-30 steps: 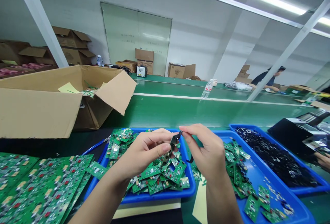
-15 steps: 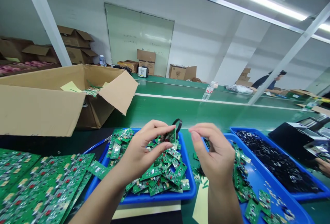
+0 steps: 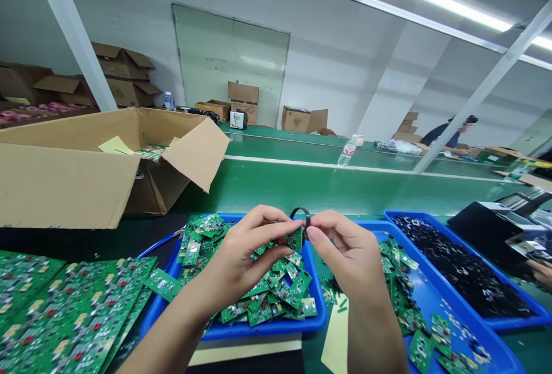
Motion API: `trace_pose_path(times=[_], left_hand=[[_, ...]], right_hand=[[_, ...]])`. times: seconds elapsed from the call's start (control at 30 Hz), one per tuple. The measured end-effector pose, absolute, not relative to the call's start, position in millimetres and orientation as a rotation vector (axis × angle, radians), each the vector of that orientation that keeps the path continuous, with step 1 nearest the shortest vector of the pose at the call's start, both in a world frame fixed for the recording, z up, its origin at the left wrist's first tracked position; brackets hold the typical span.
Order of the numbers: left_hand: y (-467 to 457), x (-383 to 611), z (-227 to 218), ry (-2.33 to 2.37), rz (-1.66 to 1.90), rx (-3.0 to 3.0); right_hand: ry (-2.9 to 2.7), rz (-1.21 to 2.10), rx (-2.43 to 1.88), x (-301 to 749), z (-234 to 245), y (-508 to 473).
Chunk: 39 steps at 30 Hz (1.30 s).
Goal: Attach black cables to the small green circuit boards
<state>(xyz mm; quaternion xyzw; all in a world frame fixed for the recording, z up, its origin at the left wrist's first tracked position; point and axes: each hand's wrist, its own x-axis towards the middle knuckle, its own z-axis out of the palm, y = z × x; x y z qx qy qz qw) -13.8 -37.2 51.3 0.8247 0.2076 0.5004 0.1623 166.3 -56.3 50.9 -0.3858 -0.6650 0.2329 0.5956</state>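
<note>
My left hand (image 3: 241, 256) pinches a small green circuit board (image 3: 295, 239) above the left blue tray (image 3: 259, 328), which is heaped with several small green boards. A black ring (image 3: 301, 214) stands at the top of that board. My right hand (image 3: 351, 253) has come up against it, thumb and forefinger pinched on the ring and the board's right edge. Both hands hover over the gap between the left tray and the middle blue tray (image 3: 435, 293).
A large open cardboard box (image 3: 69, 181) sits at the left. Green board panels (image 3: 64, 311) lie at lower left. A blue tray of black parts (image 3: 457, 265) and a black device (image 3: 487, 230) are right. A green conveyor (image 3: 328, 184) with a water bottle (image 3: 347, 151) runs behind. A person (image 3: 448, 132) works far right.
My right hand let go of the part, drew back, then returned and pinched the black ring on the board. My left hand kept hold of the board and turned it upright.
</note>
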Motion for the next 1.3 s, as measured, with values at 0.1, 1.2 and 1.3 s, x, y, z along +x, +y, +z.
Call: trace_pose_path(times=[0.1,1.2,1.3], left_hand=[[-37,-14,51,0.592,1.429,2.371],[-32,-20,47,0.704,1.702,2.922],[-32,-19,49,0.719,1.727,2.894]], right_hand=[[-1.587,0.519,-0.865,167,51,-56],[-1.547,1.4,-0.665,171,49,-47],[-1.469,1.5,-0.585,170,48,-45]])
